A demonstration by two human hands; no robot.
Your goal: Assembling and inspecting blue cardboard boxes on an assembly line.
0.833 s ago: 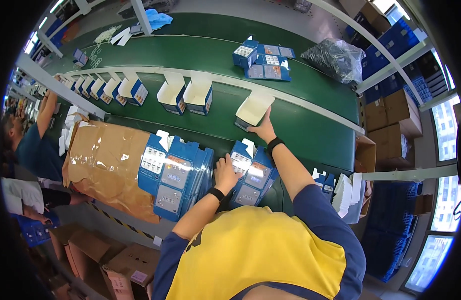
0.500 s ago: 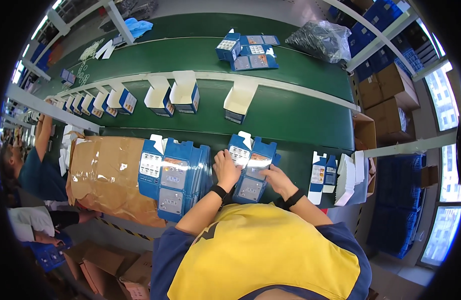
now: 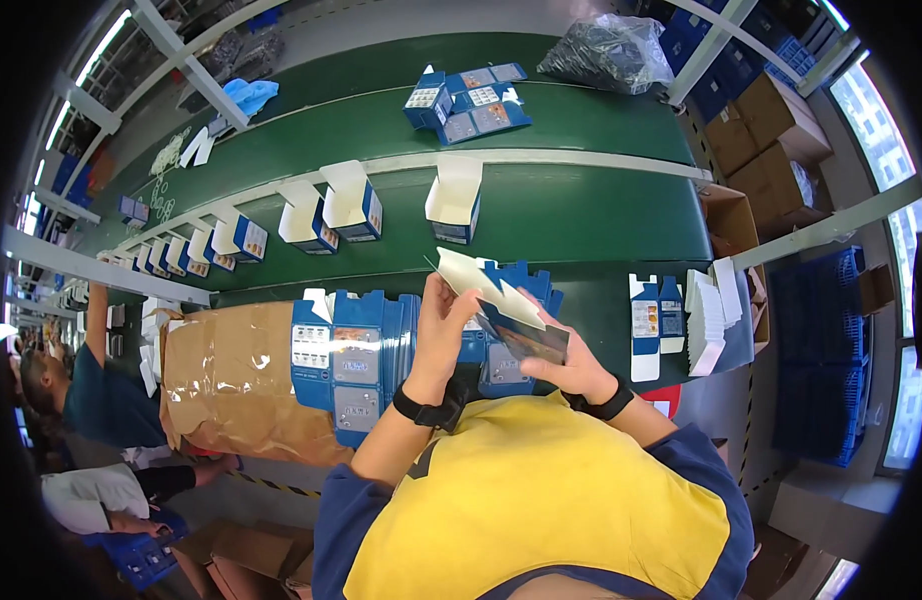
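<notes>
Between my hands a blue folding carton [image 3: 526,330] is lifted off the bench and tilted, its white inner flaps facing up and away. My left hand [image 3: 441,330] grips its left edge, thumb along the white flap. My right hand [image 3: 571,362] holds the right side, with the thumb near the bottom edge. Below it lie more flat blue cartons [image 3: 503,372], partly covered by the held one and my hands. To the left, a thick stack of flat cartons [image 3: 356,350] leans against a brown paper-wrapped bundle [image 3: 246,385].
Beyond the bench, opened boxes [image 3: 453,215] stand in a row on the green conveyor [image 3: 581,215]. Farther back are loose cartons [image 3: 481,110] and a dark plastic bag [image 3: 611,55]. White card inserts [image 3: 706,325] and a small carton [image 3: 644,325] lie at right. Co-workers are at left.
Both hands have raised a carton from the flat pile and tilted it, so its white inside now shows. Earlier they rested on flat cartons. The view has shifted slightly.
</notes>
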